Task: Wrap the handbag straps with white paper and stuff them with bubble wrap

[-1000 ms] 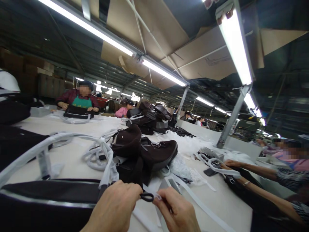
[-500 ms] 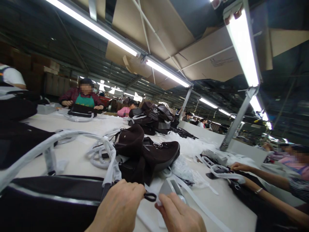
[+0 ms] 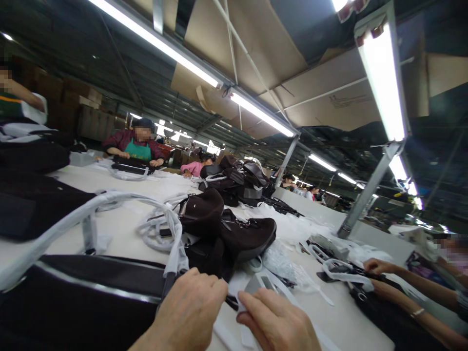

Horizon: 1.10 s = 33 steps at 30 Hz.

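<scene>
Left hand [image 3: 193,307] pinched a dark strip [image 3: 232,302], right hand [image 3: 280,319] a white piece [image 3: 241,307], close fingerwork that apparently called for steadiness

The black loop [image 3: 231,301], which shows its open end between the hands in the earlier views, is now partly hidden. The right hand [image 3: 280,319], a little apart from the loop a moment before, now has the white piece [image 3: 241,306] right at it. At the left edge, the person [image 3: 22,95], before seen only by a white sleeve and shoulder, now shows a raised bare forearm and part of the head.
</scene>
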Available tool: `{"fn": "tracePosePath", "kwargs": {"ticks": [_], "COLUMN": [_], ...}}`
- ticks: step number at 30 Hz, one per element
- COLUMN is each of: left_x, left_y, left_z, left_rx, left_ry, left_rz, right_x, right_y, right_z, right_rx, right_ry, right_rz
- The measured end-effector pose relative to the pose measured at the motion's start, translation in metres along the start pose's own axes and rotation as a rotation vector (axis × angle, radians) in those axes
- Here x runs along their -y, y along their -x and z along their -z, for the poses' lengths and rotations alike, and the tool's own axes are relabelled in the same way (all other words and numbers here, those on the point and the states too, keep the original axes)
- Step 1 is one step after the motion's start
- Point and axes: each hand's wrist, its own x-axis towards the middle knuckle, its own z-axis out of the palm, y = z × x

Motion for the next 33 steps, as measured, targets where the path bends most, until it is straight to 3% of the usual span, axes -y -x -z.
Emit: {"fn": "tracePosePath", "kwargs": {"ticks": [4, 9, 13, 16, 20, 26, 33], "left_x": [-0.002, -0.001, 0.017, 0.038, 0.051, 0.041, 0.042], "left_y": [-0.002, 0.0, 0.021, 0.039, 0.042, 0.027, 0.027], "left_z": [-0.002, 0.005, 0.031, 0.043, 0.036, 0.021, 0.019], "left_rx": [-0.01, -0.028, -0.092, -0.023, -0.026, -0.149, -0.126], "left_ry": [-0.003, 0.029, 0.235, 0.391, 0.517, 0.552, 0.526], "left_rz": [-0.041, -0.009, -0.073, -0.039, -0.017, 0.058, -0.025], "right_x": [0.003, 0.01, 0.004, -0.003, -0.007, -0.009, -0.006], "right_y": [-0.018, -0.044, -0.05, -0.047, -0.045, -0.05, -0.059], "right_z": [0.007, 0.008, 0.011, 0.015, 0.014, 0.015, 0.018], "right_rx": [0.106, 0.14, 0.156, 0.17, 0.198, 0.229, 0.358], "right_ry": [-0.202, -0.448, -0.405, -0.355, -0.295, -0.222, -0.126], "right_rz": [-0.057, -0.207, -0.149, -0.114, -0.067, -0.055, -0.072]}}
